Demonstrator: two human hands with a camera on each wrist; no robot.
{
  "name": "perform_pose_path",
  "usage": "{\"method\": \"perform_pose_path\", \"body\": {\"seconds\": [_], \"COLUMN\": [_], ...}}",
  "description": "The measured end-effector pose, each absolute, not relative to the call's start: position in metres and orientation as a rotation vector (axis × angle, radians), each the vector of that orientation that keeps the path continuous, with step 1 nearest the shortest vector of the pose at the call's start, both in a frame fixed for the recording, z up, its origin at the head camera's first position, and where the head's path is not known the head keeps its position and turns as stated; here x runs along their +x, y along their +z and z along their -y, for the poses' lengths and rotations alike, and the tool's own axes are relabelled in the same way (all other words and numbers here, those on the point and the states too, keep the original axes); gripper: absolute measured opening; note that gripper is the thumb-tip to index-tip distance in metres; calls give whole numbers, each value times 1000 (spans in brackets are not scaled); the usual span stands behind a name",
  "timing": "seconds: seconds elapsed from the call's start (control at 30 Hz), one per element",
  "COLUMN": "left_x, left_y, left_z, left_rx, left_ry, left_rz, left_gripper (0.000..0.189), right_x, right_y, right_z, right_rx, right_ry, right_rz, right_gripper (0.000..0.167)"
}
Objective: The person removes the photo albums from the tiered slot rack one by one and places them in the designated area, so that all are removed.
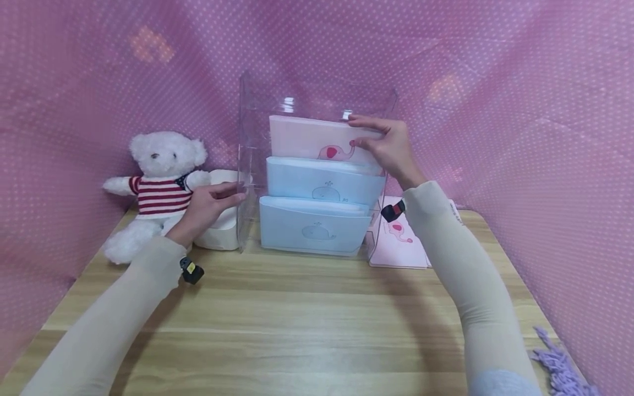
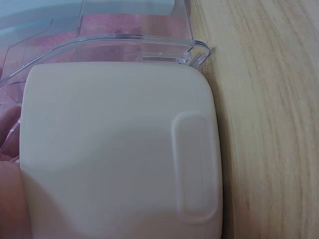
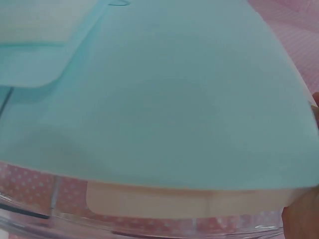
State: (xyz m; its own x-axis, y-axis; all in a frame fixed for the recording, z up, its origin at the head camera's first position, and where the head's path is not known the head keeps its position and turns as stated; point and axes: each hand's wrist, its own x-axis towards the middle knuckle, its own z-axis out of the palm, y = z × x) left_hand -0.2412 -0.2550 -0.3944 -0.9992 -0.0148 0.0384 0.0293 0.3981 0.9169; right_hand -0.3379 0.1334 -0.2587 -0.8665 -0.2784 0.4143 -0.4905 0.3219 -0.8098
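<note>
A clear plastic tiered rack stands at the back of the table. My right hand pinches the upper right corner of a pink notebook with an elephant drawing, on the top tier. Below it, two tiers hold light blue notebooks with whale drawings; the front one is lowest. In the right wrist view a blue notebook fills most of the frame. My left hand holds the rack's left side panel; its fingertips are partly hidden. In the left wrist view a white box covers most of that hand.
A white teddy bear in a striped shirt sits left of the white box. More pink notebooks lie right of the rack. Purple yarn-like strands lie at the table's right edge. Pink dotted cloth surrounds the wooden table.
</note>
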Motion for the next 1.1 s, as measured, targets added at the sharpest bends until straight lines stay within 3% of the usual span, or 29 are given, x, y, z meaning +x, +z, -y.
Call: {"method": "perform_pose_path", "body": {"seconds": [0.77,1.1], "left_x": [-243,-241], "left_y": [-395,-394], "left_z": [254,254], "left_rx": [-45,-69], "left_ry": [-1708,-1711], "left_rz": [2545,2543], "left_gripper": [59,58], "right_x": [-308,-278], "right_y": [-189,-201], "right_z": [-174,-193], "right_rx": [484,395], "right_ry": [1940,2215], "right_rz": [1723,1544], "right_gripper": [35,43]}}
